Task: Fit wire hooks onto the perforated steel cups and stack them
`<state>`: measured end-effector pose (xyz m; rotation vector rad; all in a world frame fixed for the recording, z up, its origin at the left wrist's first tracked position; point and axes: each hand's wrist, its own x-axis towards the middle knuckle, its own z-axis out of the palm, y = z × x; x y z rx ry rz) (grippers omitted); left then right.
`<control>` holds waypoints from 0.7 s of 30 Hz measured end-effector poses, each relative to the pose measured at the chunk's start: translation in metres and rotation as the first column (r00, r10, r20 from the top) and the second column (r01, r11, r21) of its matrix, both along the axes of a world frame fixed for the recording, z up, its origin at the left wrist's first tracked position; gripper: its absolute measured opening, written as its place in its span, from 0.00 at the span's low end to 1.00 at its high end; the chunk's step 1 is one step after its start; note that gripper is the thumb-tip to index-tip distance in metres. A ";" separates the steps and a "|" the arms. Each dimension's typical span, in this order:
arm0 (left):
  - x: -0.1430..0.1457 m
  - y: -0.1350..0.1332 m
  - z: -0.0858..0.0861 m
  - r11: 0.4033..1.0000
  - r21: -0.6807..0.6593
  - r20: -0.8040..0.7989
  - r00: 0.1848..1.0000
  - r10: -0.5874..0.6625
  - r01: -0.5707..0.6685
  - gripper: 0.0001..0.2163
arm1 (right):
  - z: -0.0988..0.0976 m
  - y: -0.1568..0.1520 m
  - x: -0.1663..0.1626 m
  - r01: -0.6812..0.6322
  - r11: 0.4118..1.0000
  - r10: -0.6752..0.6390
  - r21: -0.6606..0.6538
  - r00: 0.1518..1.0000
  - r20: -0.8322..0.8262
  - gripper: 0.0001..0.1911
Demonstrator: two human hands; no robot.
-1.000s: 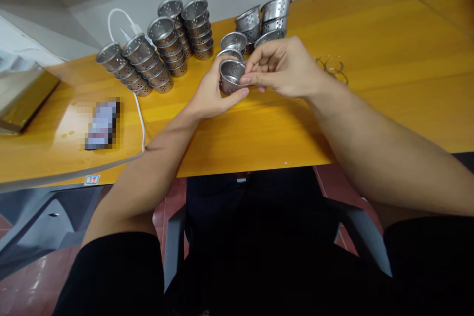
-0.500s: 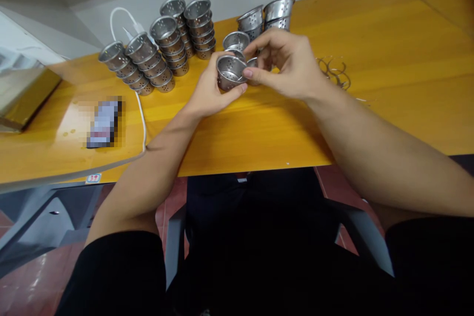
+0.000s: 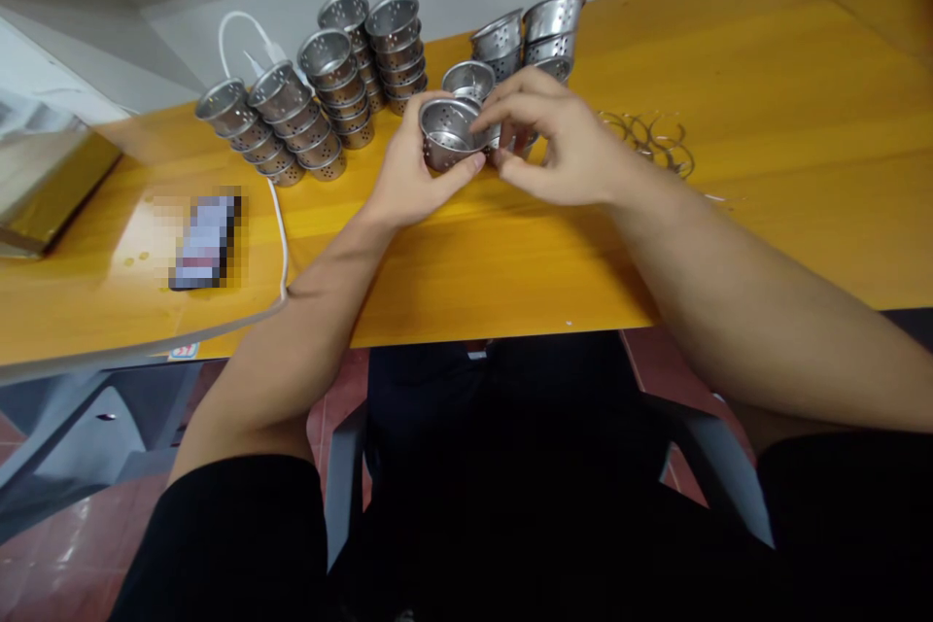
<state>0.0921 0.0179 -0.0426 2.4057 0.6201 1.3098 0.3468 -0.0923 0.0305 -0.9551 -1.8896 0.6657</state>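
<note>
A perforated metal strainer basket (image 3: 446, 131) is tilted toward me with its open top facing up, above the table. My left hand (image 3: 415, 165) is wrapped round its left side, thumb along the lower front. At its right rim is my right hand (image 3: 558, 136), thumb and forefinger apart, the fingertips close to the rim; I cannot tell whether they touch it. Nothing shows between those fingers. Just behind my hands stands another strainer basket (image 3: 467, 78), partly hidden, with more baskets covered by my right hand.
Several stacks of strainer baskets (image 3: 328, 68) stand at the back left. Two tilted stacks (image 3: 552, 24) are behind my right hand. Thin curved wire pieces (image 3: 660, 144) lie on the yellow table (image 3: 773, 117) at right. A phone (image 3: 206, 238) and white cable (image 3: 279, 238) lie left.
My right thumb has come away from the basket's rim, and the right fingers have spread. The basket in my left hand has shifted slightly left.
</note>
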 end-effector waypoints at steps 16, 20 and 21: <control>0.002 -0.008 0.003 0.999 -0.010 -0.015 0.999 -0.051 0.051 0.47 | -0.008 0.001 -0.004 -0.072 0.997 0.072 0.011 0.997 0.036 0.20; 0.002 -0.008 0.004 0.999 -0.019 -0.012 0.999 -0.041 0.041 0.47 | -0.004 -0.001 -0.003 -0.059 0.998 0.059 0.013 0.998 0.027 0.16; 0.002 -0.008 0.005 0.999 -0.015 -0.009 0.999 -0.039 0.039 0.47 | -0.002 -0.002 -0.003 -0.050 0.999 0.050 0.008 0.999 0.020 0.16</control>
